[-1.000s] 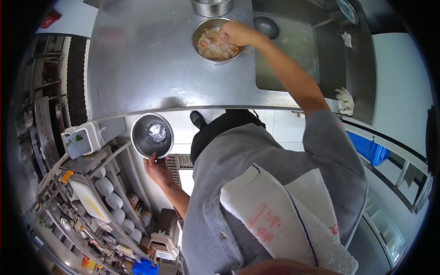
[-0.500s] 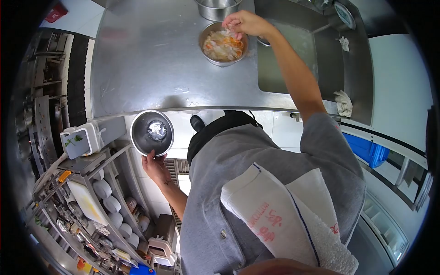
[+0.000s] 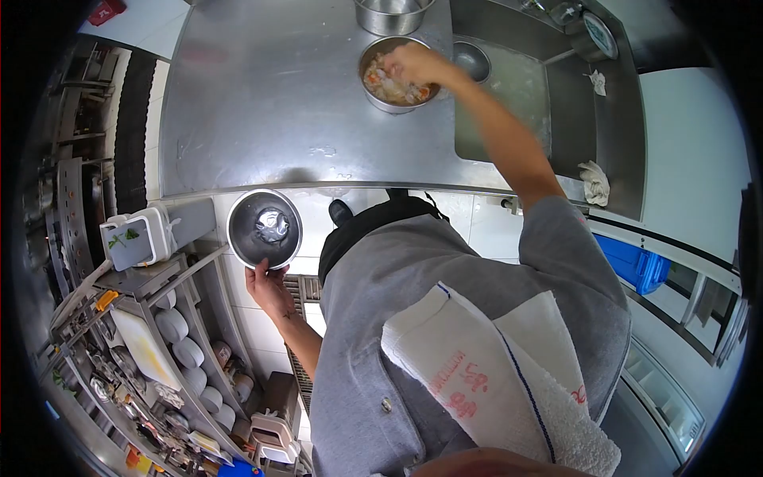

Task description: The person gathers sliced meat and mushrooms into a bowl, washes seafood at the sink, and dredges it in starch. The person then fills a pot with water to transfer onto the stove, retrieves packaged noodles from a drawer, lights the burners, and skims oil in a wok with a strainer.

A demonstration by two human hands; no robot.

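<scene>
My left hand (image 3: 272, 288) grips the near rim of a metal bowl (image 3: 265, 230), held out beyond the counter's front edge with only a shiny reflection visible inside. On the steel counter (image 3: 262, 103) stands a second metal bowl (image 3: 400, 108) holding a pale and orange food mixture (image 3: 389, 85). My right hand (image 3: 413, 65) reaches into this bowl from the right, its fingers down at the food; motion blur hides what they hold, if anything.
Behind the food bowl stands a metal pot (image 3: 391, 17). A sink (image 3: 509, 103) with a small round bowl (image 3: 471, 61) lies to the right. A crumpled cloth (image 3: 594, 184) hangs by its front corner. Shelves with white bowls (image 3: 172, 326) and a white container (image 3: 131, 242) are at the left.
My right hand rose slightly with its fingers over the food, then went back down into the bowl. The counter and its bowls have shifted right in view. My left hand still holds its bowl.
</scene>
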